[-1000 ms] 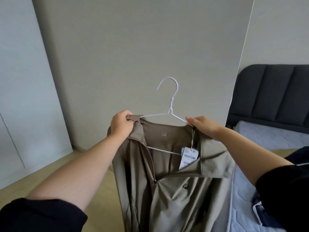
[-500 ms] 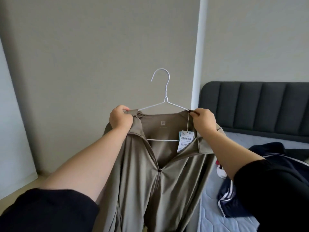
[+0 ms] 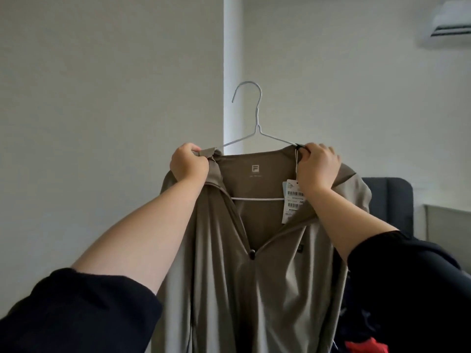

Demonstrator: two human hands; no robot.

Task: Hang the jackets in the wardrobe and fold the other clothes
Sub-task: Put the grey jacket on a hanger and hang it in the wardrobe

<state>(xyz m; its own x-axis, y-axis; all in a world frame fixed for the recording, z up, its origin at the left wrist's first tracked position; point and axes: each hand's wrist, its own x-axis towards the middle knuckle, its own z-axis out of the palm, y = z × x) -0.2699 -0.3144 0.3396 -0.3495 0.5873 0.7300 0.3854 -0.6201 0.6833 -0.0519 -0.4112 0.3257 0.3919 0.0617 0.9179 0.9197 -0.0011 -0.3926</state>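
Note:
A khaki jacket (image 3: 254, 289) hangs on a white wire hanger (image 3: 257, 123), held up in front of me at chest height. My left hand (image 3: 188, 164) grips the left side of the collar together with the hanger's shoulder. My right hand (image 3: 317, 166) pinches the collar's right side where the hanger wire meets it. A white price tag (image 3: 293, 202) dangles inside the neck. The hanger's hook points up and stands free in the air. The jacket front is partly open down to a button.
A pale wall with a white corner post (image 3: 233, 72) stands straight ahead. A dark padded headboard (image 3: 390, 205) sits at the right, with dark clothes (image 3: 362, 324) and something red (image 3: 367, 346) at the bottom right. An air conditioner (image 3: 451, 21) hangs at the top right.
Both hands have lifted the jacket and hanger higher, and the view has swung right and up. The floor and the wardrobe side have left the view; the grips are unchanged.

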